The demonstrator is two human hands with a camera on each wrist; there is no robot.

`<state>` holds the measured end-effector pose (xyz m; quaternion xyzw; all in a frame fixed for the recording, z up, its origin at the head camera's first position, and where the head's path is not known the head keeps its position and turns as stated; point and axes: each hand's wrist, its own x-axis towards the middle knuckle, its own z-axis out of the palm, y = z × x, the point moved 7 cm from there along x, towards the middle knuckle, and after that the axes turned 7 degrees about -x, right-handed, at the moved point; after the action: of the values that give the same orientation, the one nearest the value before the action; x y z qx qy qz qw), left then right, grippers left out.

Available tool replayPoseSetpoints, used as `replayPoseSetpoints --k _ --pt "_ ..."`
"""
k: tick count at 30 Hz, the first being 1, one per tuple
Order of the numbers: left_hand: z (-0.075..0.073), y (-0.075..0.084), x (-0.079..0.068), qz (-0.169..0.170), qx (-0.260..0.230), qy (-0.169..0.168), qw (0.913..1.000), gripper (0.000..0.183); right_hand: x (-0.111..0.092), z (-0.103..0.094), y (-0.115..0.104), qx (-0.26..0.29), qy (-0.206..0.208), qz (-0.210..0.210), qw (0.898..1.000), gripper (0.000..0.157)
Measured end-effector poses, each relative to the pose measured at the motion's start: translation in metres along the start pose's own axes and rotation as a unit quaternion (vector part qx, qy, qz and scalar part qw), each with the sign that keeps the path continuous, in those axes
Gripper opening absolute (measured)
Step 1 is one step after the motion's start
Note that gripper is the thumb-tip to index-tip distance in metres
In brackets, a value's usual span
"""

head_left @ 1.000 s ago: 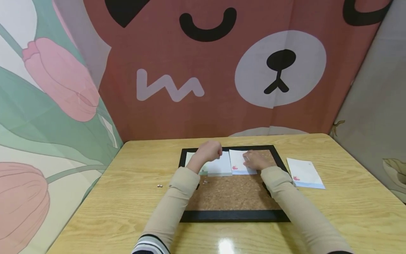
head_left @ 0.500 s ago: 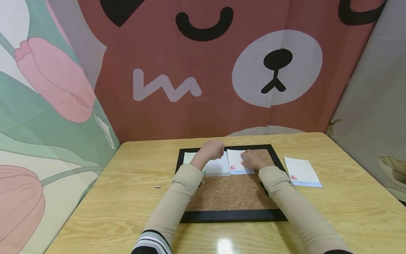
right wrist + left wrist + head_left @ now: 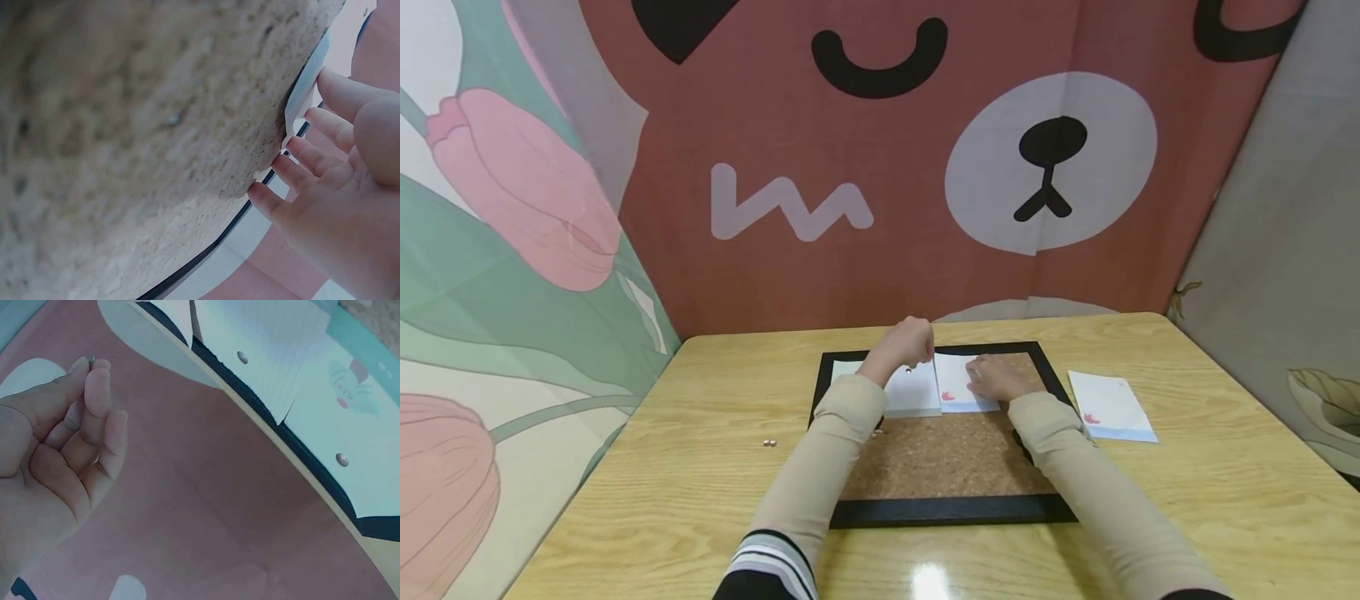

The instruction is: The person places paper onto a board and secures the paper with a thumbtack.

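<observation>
My left hand (image 3: pixel 901 346) is raised over the far edge of a black-framed cork board (image 3: pixel 955 458). In the left wrist view its thumb and index finger pinch a small metal thumbtack (image 3: pixel 92 360), mostly hidden by the fingertips. My right hand (image 3: pixel 1000 377) lies over a white sheet (image 3: pixel 953 398) with a pink print on the board; its fingertips (image 3: pixel 259 190) touch paper and cork. To the left sits another sheet (image 3: pixel 917 398) with a thumbtack (image 3: pixel 242 357) in it. Farther left a greenish sheet (image 3: pixel 375 419) bears a thumbtack (image 3: pixel 342 459).
A loose sheet (image 3: pixel 1112 407) with the same pink print lies on the wooden table (image 3: pixel 662 500), right of the board. Left of the board are a few more thumbtacks (image 3: pixel 770 443). A printed cloth (image 3: pixel 775 275) hangs behind the table.
My left hand has moved right and slightly away, toward the top of the printed sheet. The right hand stays on that sheet. The head view has shifted a little.
</observation>
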<state>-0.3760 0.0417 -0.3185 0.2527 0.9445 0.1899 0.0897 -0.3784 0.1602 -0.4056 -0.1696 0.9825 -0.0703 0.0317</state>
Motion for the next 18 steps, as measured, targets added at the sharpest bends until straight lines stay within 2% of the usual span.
replayPoseSetpoints --k 5,8,14,18 --pt "0.005 -0.005 0.007 -0.015 0.009 -0.014 0.9998 0.007 0.0 0.002 -0.002 -0.005 -0.005 -0.004 1.0 0.038" --pt "0.004 -0.006 0.011 -0.018 0.014 -0.01 0.9997 0.009 0.0 0.003 -0.002 -0.006 -0.004 -0.003 1.0 0.038" --pt "-0.003 -0.003 0.018 -0.009 0.027 0.003 0.9996 0.018 0.0 -0.001 -0.002 -0.016 0.006 -0.009 1.0 0.037" --pt "-0.002 0.0 0.024 -0.013 0.041 -0.003 0.9991 0.02 -0.001 -0.003 -0.002 -0.021 0.016 -0.02 0.999 0.036"
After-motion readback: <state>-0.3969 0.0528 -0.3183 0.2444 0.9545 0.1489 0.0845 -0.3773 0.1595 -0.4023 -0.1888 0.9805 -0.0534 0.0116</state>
